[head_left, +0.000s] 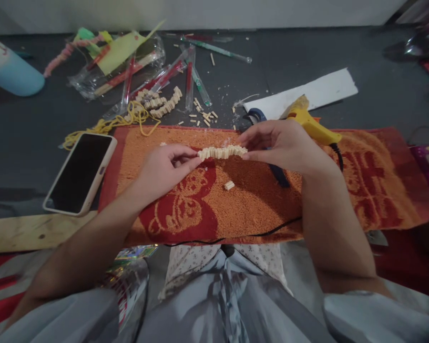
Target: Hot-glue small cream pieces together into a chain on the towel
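Both hands hold one short row of small pale wooden pieces [222,152] glued side by side, just above an orange and red towel [257,200]. My left hand [164,169] pinches its left end with closed fingers. My right hand [282,145] pinches its right end, fingers curled. One loose wooden piece [229,185] lies on the towel below the row. A yellow glue gun [312,126] rests behind my right hand, its black cord [257,233] running across the towel.
A phone [80,171] lies face up left of the towel. Behind it are yellow cord [103,126], another strip of wooden pieces [160,102], plastic-wrapped sticks [189,76], a plastic bag with coloured scraps [117,62] and a white paper strip [303,93]. A wooden board [28,231] lies at front left.
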{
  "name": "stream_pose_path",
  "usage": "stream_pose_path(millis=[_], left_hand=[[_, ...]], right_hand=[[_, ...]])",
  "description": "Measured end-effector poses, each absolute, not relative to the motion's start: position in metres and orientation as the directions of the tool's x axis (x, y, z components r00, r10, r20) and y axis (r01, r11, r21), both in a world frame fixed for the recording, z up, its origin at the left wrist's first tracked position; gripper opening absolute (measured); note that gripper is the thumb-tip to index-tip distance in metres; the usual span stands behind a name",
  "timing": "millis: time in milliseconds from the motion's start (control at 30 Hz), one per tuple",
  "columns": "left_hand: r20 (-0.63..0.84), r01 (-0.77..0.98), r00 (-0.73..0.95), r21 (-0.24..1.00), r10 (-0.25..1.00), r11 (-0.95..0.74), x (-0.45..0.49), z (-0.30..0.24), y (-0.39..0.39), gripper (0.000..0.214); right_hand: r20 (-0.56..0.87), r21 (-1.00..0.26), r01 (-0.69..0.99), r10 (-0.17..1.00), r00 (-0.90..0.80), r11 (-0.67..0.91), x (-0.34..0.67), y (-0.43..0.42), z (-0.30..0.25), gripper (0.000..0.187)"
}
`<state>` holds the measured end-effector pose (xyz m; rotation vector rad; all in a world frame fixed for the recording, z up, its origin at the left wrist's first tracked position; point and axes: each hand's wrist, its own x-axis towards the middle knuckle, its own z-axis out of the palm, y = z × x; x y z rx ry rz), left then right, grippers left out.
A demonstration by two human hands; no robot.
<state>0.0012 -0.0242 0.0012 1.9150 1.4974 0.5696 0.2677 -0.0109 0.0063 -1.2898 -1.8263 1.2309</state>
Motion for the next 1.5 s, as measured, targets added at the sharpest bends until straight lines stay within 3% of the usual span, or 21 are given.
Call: stream_pose_path(millis=[167,533,733,900,1033,1233,1500], left_hand=[[-0.071,0.691,0.346,0.694,0.935,-0.203,0.002,0.001,-0.025,0.024],[-0.067,0.784,0.408,0.537,0.91,-0.312,0.001,-0.004,-0.023,0.022],[-0.091,0.789,0.416,0.531,0.905,-0.309,0.0,-0.004,-0.022,0.021],[-0.091,0.758,0.349,0.613,0.933,-0.223,0.002,-0.001,-0.023,0.027],[-0.096,0.686,0.287,0.715,0.953,-0.134,0.001,0.002,-0.024,0.029],[-0.094,0.415,0.283,0.909,0.954,-0.033,-0.003,0.004,-0.028,0.027],[-0.16,0.385,0.344,0.923,0.925,0.017,-0.001,0.015,-0.034,0.031]], right_hand=[[-0.018,-0.872,0.454,0.914,-0.404,0.184,0.268,-0.01,0.004,0.022],[-0.041,-0.814,0.519,0.867,-0.497,0.259,0.266,-0.006,-0.007,0.026],[-0.042,-0.775,0.559,0.859,-0.51,0.294,0.267,-0.006,-0.008,0.025],[-0.013,-0.74,0.594,0.876,-0.481,0.315,0.266,-0.006,-0.008,0.02],[-0.009,-0.804,0.527,0.882,-0.472,0.274,0.266,-0.006,-0.008,0.021],[-0.019,-0.841,0.478,0.869,-0.494,0.253,0.266,-0.005,-0.006,0.02],[-0.03,-0.883,0.405,0.834,-0.551,0.236,0.264,-0.004,-0.007,0.022]])
